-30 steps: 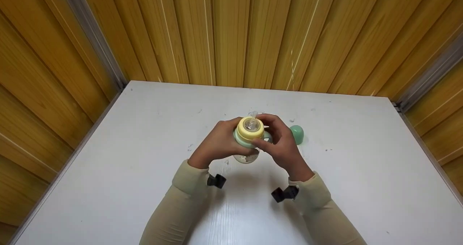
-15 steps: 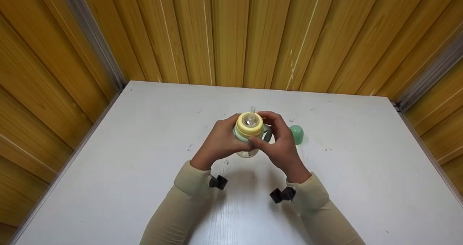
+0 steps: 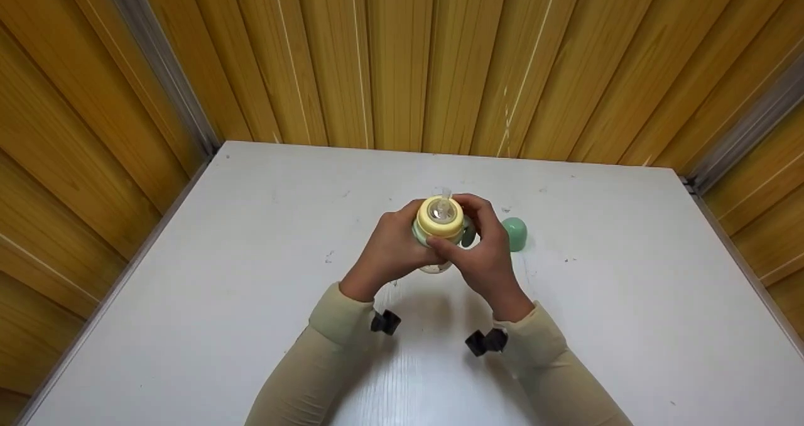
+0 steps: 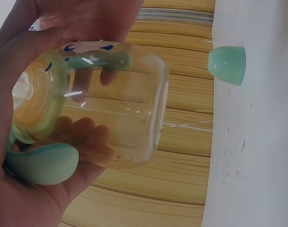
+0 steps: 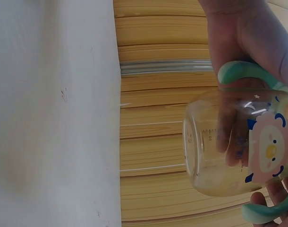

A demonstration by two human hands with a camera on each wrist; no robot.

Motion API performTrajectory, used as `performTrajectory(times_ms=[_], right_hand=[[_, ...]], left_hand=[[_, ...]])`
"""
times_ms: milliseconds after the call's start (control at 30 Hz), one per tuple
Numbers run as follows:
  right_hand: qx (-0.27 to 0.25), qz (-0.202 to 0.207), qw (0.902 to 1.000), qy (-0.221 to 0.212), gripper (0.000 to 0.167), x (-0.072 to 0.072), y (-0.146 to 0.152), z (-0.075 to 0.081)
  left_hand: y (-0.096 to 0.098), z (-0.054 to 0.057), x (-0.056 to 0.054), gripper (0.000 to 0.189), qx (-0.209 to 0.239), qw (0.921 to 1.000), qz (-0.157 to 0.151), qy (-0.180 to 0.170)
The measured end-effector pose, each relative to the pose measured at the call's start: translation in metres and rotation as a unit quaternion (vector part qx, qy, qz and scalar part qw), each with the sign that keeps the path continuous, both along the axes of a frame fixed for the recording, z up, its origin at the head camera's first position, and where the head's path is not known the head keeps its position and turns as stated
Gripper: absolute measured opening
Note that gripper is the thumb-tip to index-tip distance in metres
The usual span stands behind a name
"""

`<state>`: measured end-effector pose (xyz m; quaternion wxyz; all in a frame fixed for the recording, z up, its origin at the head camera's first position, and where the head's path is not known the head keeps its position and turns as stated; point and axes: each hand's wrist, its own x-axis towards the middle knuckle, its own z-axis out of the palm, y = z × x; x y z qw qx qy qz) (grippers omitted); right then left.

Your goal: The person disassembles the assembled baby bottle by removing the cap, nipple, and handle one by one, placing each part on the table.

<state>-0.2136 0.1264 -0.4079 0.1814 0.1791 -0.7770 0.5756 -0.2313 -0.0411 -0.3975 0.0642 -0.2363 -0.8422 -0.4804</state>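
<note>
Both hands hold a clear baby bottle (image 3: 433, 267) above the table. Its yellow collar (image 3: 447, 229) is on, and a clear nipple (image 3: 441, 208) sticks up through it. My left hand (image 3: 396, 244) grips the bottle just below the collar, its fingers behind the body in the left wrist view. My right hand (image 3: 483, 256) holds the collar from the other side, thumb at its near edge. Two green handles, one a curved handle (image 4: 49, 163), flank the neck. A pink animal print (image 5: 270, 147) marks the body, and no liquid shows inside.
A green domed cap (image 3: 516, 234) stands on the white table (image 3: 220, 275), just right of the right hand. Yellow wood-patterned walls (image 3: 402, 61) rise behind the table and at both sides. A black wrist camera (image 3: 385, 322) sits at each cuff.
The bottle has moved slightly right, together with the left hand. Its top has tilted and turned a little, while the right hand stays on the collar. The green cap has not moved.
</note>
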Motion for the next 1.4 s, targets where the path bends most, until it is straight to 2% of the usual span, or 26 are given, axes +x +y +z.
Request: performTrajectory(times_ms=[800,1400], right_hand=[[-0.001,0.008,1.0000,-0.003,0.060,-0.0002,0.0015,-0.0018],[-0.003,0.037,0.9992,-0.011,0.060,-0.0021,0.0027,-0.0019]], left_hand=[[-0.0017,0.0008,-0.0012,0.069,-0.005,0.9999,-0.011,-0.010],[-0.0075,0.0015,-0.0022,0.070,0.003,0.9991,-0.033,-0.026]])
